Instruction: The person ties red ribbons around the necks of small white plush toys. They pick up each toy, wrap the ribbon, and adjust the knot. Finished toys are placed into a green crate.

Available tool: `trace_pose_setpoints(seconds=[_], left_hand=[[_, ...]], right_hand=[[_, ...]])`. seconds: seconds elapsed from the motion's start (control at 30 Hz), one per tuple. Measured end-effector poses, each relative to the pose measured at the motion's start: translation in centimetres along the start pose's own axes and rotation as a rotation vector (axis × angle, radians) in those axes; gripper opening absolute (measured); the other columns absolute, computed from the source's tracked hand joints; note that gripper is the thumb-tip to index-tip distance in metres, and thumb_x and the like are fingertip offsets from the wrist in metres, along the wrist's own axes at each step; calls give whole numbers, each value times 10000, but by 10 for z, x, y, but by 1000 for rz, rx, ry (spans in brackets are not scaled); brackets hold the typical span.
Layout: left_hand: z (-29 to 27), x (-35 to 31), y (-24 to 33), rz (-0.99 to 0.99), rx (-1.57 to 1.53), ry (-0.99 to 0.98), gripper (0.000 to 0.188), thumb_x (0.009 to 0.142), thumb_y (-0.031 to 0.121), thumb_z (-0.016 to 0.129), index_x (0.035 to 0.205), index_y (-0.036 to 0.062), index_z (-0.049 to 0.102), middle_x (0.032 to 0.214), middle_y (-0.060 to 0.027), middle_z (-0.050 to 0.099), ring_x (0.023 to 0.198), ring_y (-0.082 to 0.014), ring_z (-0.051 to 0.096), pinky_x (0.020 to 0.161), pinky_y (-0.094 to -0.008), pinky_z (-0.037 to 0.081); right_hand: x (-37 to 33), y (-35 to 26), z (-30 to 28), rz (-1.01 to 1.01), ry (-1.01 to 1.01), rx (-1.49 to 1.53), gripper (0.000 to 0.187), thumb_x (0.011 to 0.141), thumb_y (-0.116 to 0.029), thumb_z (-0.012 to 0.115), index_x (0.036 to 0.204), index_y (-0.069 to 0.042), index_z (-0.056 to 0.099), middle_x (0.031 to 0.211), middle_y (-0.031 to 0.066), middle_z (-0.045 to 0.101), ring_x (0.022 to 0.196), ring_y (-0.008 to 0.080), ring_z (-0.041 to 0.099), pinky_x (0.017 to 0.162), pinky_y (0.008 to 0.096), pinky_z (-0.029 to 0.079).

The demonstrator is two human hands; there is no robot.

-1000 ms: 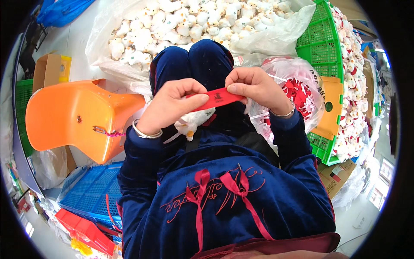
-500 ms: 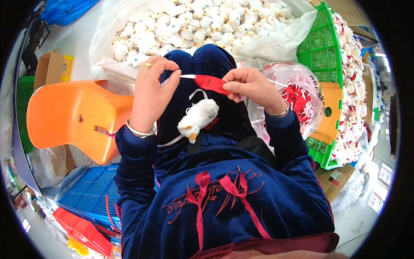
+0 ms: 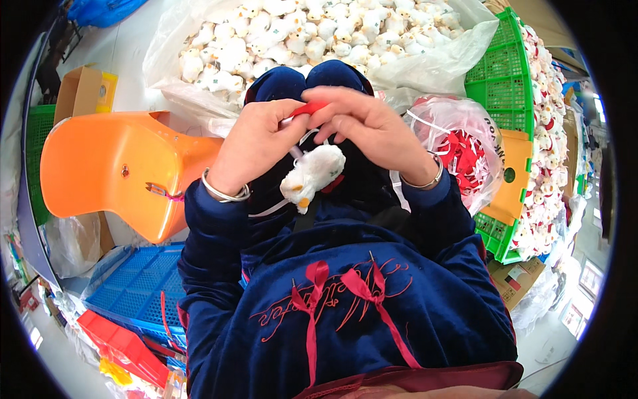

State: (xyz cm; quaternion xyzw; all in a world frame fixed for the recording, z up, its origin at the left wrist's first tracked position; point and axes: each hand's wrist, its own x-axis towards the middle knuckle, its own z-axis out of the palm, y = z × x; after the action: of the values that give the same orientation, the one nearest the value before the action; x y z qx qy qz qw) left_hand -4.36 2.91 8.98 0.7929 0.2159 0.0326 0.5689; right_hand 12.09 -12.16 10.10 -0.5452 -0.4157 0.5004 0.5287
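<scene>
My left hand [image 3: 260, 138] is closed, pinching a red fabric strip [image 3: 308, 108] with a white ribbon end between thumb and forefinger. Close against it, my right hand [image 3: 369, 126] has its fingers apart and loosely bent, their tips over the strip's right end and partly covering it. Below both hands a small white plush toy [image 3: 316, 171] with yellow-orange bits lies on my lap. A thin white ribbon loop rises from its upper end, and a bit of red shows beside it.
A clear plastic bag [image 3: 432, 116] of red pieces with white ribbons stands at right, beside a green crate [image 3: 495, 73]. Many white plush toys [image 3: 286, 33] fill a large plastic sack ahead. At left are an orange chair [image 3: 100, 166] with small clippers on it, and a blue crate [image 3: 143, 286].
My hands have come together, and the red strip that was stretched between them is now bunched at my left fingertips. My right fingers have loosened and moved left over it.
</scene>
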Motion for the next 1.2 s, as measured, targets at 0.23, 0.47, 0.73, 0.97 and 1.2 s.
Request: trace_pose_setpoints(seconds=[0.23,0.47,0.73,0.97,1.2], left_hand=[[-28,-13,-41,177,-172,284,241,949,107,580,1108,-54,663,926,-102,614,948,-165,566,862,-320,453],[-42,-21,-49,-94,-224,286,218,926,38,575,1093,-54,680,884,6,642,773,-67,541,721,-232,471],[-33,-29,-79,-152,-132,265,178,905,6,578,1043,-30,685,866,-54,707,753,-93,633,708,-269,510],[13,-29,-53,161,27,445,117,852,1,631,954,18,685,825,-122,621,730,-260,632,653,-347,498],[24,-53,-22,180,-78,92,197,863,31,676,1058,34,698,826,-95,588,720,-219,605,633,-326,471]], right_hand=[[-17,18,1,-158,-237,-817,348,774,-112,773,1092,-17,667,1116,119,664,1100,346,597,976,407,488],[-18,62,43,-131,-342,-1235,550,654,-189,849,1155,-80,651,1236,94,596,1241,286,516,1006,424,421],[-12,49,32,-283,-253,-737,502,669,-143,786,1138,-63,626,1115,120,645,1115,297,585,1026,451,414],[-28,21,29,-9,-366,-58,607,778,-67,772,1323,-57,505,1182,75,625,1137,136,590,958,306,480],[-34,20,14,-103,-286,-63,596,817,-73,780,1343,-67,500,1223,46,573,1132,122,543,991,295,440]])
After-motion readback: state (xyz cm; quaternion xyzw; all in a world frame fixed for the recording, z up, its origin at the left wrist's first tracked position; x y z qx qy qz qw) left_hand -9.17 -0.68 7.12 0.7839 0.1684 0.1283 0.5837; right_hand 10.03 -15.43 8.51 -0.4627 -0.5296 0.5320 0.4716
